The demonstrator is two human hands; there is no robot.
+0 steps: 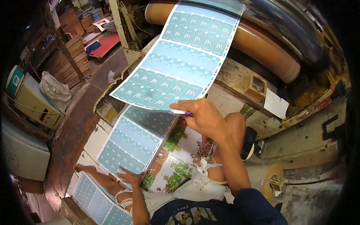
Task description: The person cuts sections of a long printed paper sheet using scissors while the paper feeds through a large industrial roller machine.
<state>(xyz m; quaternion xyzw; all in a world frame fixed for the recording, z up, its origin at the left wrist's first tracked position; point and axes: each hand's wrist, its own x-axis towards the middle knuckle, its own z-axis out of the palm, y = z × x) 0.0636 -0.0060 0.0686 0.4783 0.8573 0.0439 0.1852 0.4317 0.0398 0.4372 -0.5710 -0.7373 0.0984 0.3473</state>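
Note:
A long printed sheet (180, 56) in pale teal, with rows of card-like panels and a colour strip along its right edge, hangs down from the rollers. My right hand (208, 118) is closed on its near right corner. A slim white and purple stick (182, 112) also shows at those fingers; I cannot make out its kind. Below the raised sheet lies a stack of matching sheets (129, 137), partly in its shadow. Spread fingers of my left hand (131, 177) rest on the near right corner of the stack.
Large brown rollers (262, 52) and a shiny dark roller (300, 33) cross the upper right. A small wooden box (255, 86) sits on the ledge below them. My legs straddle the area right and left of the stack. More printed sheets (95, 198) lie lower left.

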